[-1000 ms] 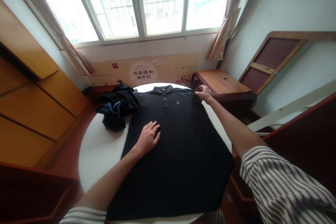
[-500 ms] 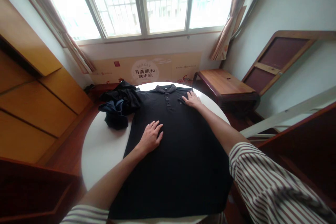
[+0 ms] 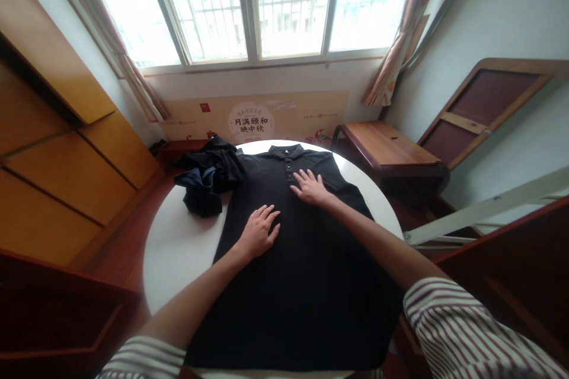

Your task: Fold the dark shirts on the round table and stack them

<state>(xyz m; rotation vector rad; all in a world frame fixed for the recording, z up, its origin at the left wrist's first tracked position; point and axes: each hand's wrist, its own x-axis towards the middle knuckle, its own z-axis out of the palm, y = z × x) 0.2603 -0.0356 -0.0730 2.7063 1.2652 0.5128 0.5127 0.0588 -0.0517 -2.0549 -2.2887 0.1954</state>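
Observation:
A black polo shirt (image 3: 302,284) is spread out front side up, its collar and buttons at the far end of a white round table (image 3: 173,249). My left hand (image 3: 259,231) rests on the shirt's middle, left of centre, fingers stretched out. Just below and right of the button placket, my right hand (image 3: 310,188) lies with spread fingers on the chest of the shirt. Neither hand grips the cloth. At the shirt's left shoulder sits a crumpled heap of dark clothes (image 3: 213,169), black with some navy.
Beyond the table, a printed cardboard panel (image 3: 284,115) stands under the window. A wooden side table (image 3: 391,142) is at the back right. Yellow cabinets (image 3: 66,172) line the left wall, and a white metal bar (image 3: 493,204) slants along the right.
My right hand has moved left from the shirt's right shoulder to the chest near the buttons. My left hand stays about where it was on the shirt. The view has shifted slightly.

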